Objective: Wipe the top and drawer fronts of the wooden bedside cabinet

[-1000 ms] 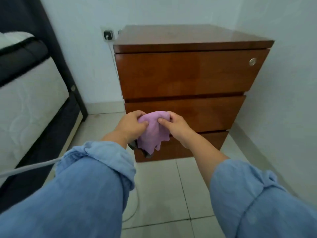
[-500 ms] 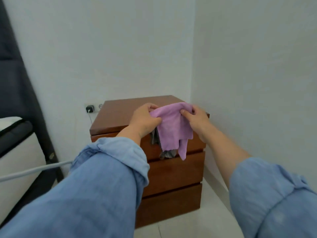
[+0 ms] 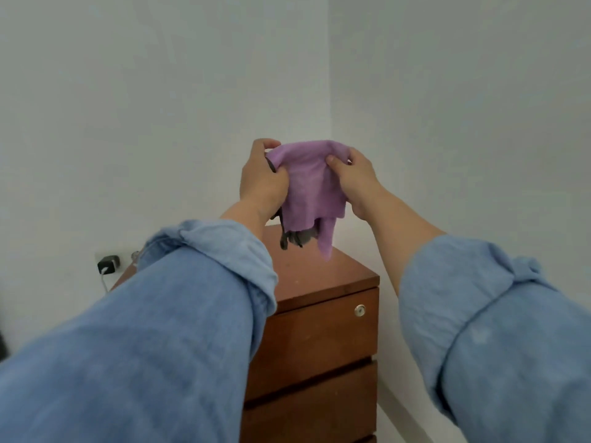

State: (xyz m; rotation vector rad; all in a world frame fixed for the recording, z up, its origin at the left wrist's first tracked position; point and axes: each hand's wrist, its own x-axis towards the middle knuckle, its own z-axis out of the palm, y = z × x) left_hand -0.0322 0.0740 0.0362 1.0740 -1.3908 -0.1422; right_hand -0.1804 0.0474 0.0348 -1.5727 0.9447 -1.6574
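Both hands hold a purple cloth in the air above the wooden cabinet: the left hand grips its upper left edge with curled fingers, and the right hand pinches its upper right edge between thumb and fingers. The cloth hangs down between them, with a dark grey part at its lower edge, and does not touch the cabinet top. The cabinet stands in the corner of two white walls, and a charger is plugged in the wall on its left.
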